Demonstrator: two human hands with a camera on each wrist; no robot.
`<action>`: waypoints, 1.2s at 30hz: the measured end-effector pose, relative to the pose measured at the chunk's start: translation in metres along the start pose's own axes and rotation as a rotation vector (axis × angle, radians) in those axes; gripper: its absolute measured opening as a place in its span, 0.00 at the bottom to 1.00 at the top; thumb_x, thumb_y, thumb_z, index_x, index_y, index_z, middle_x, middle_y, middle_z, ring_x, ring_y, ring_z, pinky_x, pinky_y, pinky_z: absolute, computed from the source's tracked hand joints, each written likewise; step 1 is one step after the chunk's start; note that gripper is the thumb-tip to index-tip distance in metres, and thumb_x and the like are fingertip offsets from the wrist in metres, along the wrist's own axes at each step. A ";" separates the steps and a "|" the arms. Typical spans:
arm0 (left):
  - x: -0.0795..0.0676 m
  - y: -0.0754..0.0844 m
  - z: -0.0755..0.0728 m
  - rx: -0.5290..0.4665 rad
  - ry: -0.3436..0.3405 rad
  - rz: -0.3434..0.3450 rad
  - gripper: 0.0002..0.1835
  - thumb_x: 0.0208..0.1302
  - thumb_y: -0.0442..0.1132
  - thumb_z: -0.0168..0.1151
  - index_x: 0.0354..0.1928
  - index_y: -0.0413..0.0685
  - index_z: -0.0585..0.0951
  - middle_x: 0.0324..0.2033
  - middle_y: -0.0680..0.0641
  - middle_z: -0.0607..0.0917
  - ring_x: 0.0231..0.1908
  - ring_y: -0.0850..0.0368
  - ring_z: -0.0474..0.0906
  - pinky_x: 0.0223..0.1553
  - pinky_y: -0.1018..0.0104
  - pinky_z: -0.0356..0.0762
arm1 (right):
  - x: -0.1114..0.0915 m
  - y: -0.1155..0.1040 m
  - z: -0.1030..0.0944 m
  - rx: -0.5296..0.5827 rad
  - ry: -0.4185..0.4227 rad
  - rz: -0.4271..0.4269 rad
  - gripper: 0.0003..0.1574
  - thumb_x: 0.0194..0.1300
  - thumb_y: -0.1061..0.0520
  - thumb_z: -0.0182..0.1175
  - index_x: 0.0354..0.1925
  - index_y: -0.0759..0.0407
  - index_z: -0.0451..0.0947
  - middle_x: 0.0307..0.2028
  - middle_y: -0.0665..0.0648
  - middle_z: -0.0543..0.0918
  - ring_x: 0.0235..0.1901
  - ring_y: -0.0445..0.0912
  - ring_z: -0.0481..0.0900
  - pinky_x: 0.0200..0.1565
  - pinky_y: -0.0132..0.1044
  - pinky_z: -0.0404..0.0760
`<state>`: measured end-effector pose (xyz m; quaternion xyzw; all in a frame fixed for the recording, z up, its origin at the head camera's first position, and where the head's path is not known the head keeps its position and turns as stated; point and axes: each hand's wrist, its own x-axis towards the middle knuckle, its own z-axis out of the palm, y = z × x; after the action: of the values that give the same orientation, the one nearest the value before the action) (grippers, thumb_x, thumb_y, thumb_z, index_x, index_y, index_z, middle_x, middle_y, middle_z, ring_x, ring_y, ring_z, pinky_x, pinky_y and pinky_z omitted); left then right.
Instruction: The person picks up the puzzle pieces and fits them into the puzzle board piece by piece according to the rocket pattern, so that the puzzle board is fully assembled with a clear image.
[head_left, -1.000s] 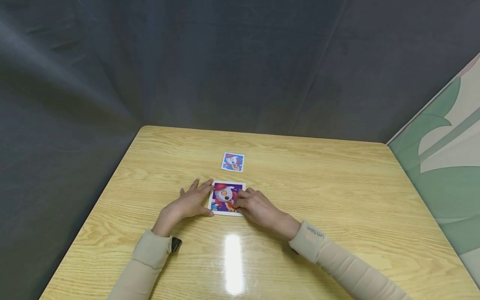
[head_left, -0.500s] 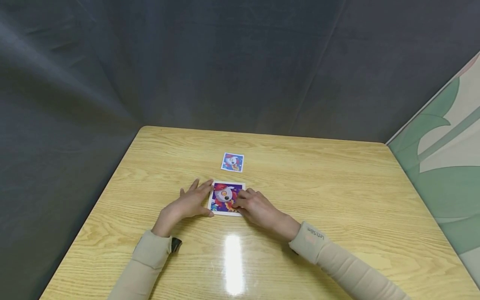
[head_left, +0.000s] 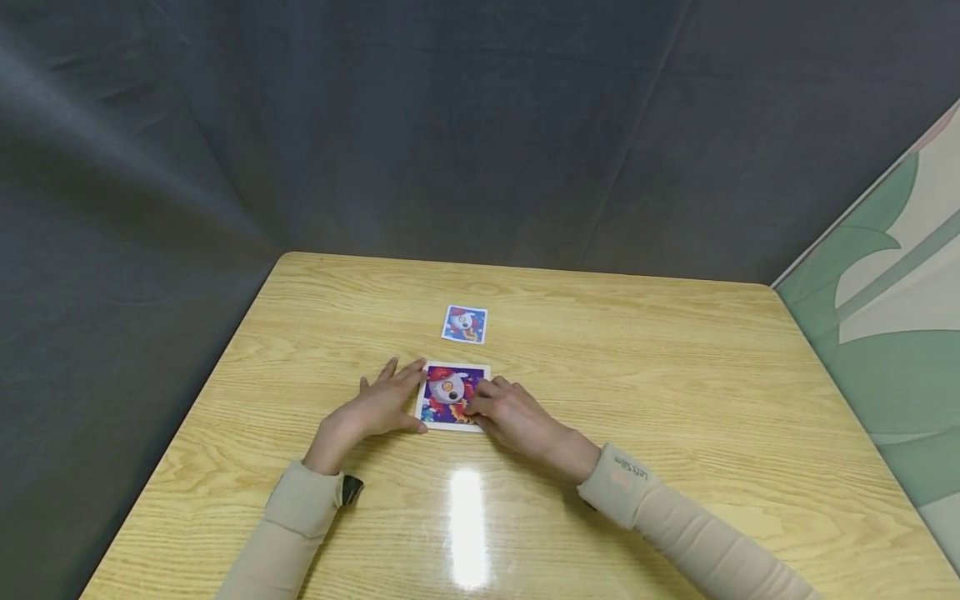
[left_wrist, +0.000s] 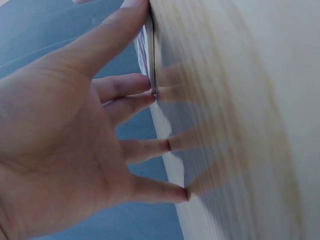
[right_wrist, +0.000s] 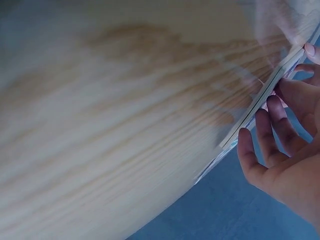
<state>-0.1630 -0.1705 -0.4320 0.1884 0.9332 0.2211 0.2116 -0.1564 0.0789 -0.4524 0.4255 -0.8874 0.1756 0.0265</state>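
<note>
A thin square picture board (head_left: 446, 400) with a white border lies flat on the table. It shows a round grey-white character on purple with red and orange shapes. My left hand (head_left: 378, 406) spans its left side, fingers mostly straight, thumb by the near corner. In the left wrist view, fingertips of the left hand (left_wrist: 75, 135) touch the board's edge (left_wrist: 152, 55) and the tabletop. My right hand (head_left: 517, 417) lies over the board's right part with bent fingers at the picture. The right wrist view has the right hand (right_wrist: 287, 145) beside the board's edge (right_wrist: 260, 100); anything between its fingertips is hidden.
Just beyond the board lies a smaller square card (head_left: 465, 324) with a similar picture on blue. The wooden table (head_left: 637, 358) meets a dark curtain (head_left: 480, 133) at the back and left. A panel with green leaf shapes (head_left: 900, 383) stands on the right.
</note>
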 end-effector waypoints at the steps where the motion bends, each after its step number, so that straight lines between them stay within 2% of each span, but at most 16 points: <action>1: 0.000 0.000 0.000 0.000 0.000 0.000 0.46 0.55 0.50 0.70 0.72 0.42 0.60 0.75 0.45 0.48 0.72 0.34 0.34 0.57 0.20 0.36 | 0.000 0.000 0.000 0.000 0.001 0.000 0.10 0.61 0.60 0.66 0.42 0.53 0.85 0.39 0.49 0.79 0.37 0.44 0.74 0.36 0.35 0.75; 36: 0.000 -0.001 0.001 0.002 0.005 0.000 0.47 0.55 0.50 0.70 0.72 0.42 0.59 0.75 0.46 0.48 0.72 0.34 0.33 0.58 0.20 0.36 | -0.001 -0.004 0.000 -0.037 -0.015 0.028 0.08 0.63 0.59 0.64 0.42 0.52 0.84 0.40 0.50 0.78 0.37 0.45 0.72 0.33 0.33 0.72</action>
<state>-0.1626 -0.1711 -0.4332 0.1882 0.9339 0.2208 0.2089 -0.1530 0.0771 -0.4513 0.4136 -0.8966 0.1561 0.0252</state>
